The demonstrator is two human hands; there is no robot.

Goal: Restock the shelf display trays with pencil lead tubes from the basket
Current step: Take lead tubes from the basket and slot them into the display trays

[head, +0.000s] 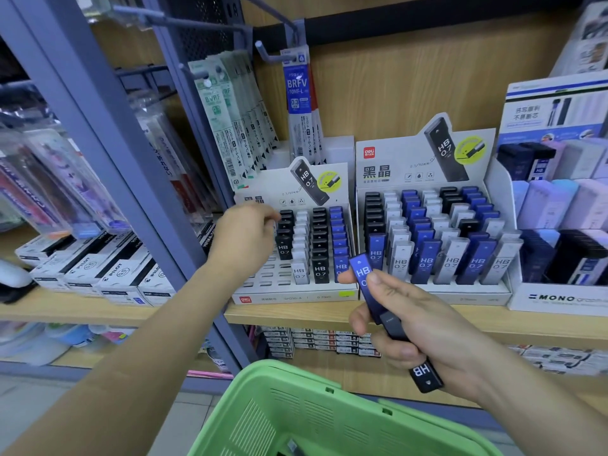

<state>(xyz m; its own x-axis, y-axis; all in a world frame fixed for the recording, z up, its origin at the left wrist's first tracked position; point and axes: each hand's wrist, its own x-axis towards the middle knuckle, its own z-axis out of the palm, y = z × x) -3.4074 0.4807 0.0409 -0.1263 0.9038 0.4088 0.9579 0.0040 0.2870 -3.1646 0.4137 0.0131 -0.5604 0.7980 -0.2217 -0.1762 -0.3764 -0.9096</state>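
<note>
Green basket (296,376) sits lowest and closest, its rim just under the right hand (424,327); something small and dark lies inside at the bottom edge, too cut off to name. That hand's fingers are curled round two lead tubes. A blue tube (363,281) is pinched between thumb and forefinger and angles up toward the trays, and a black tube (424,376) juts down out of the palm. The blue one's tip hangs in front of the gap between the small tray (296,297) and the big tray (437,296), touching neither.

The left hand (243,238) reaches over the small tray's back-left corner with fingers bent at the black column; I cannot tell whether it holds anything. Bare slots show at that tray's front left. The big tray's rows look packed to the front lip.

Both trays stand side by side at the shelf edge (289,317). A grey post (131,159) hems in the left, a Mono box (559,299) the right, and refill packs (297,93) hang above.
</note>
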